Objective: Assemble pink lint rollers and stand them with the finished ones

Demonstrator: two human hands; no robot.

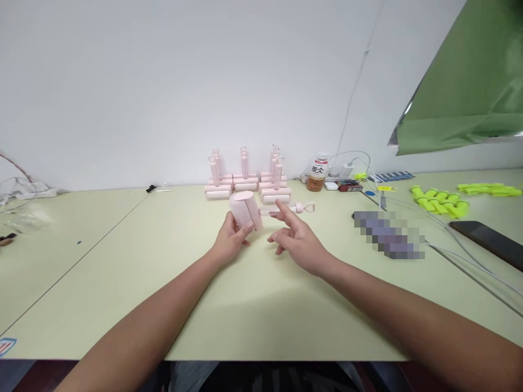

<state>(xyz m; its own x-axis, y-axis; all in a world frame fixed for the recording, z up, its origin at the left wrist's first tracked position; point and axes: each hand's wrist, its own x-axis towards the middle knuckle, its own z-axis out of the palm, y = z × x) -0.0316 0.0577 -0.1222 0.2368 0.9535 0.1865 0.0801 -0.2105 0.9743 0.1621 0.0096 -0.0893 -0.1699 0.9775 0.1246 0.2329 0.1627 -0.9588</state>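
My left hand (231, 240) grips a pink cylindrical roller cover (245, 210), held up just above the pale green table (122, 283). My right hand (297, 239) hovers beside it with fingers spread and the index finger pointing toward the cover; it holds nothing. A pink handle with a heart-shaped end (300, 207) lies on the table just behind my right hand. Behind both hands stands a group of pink lint rollers (247, 179), handles upright, near the wall.
A drink bottle (318, 173) stands right of the rollers. Cables (457, 256) run across the right side, beside yellow-green parts (439, 200), a dark phone (488, 239) and a blurred patch (388, 234). A green sheet (461, 92) hangs at upper right. More cables (24, 190) lie far left.
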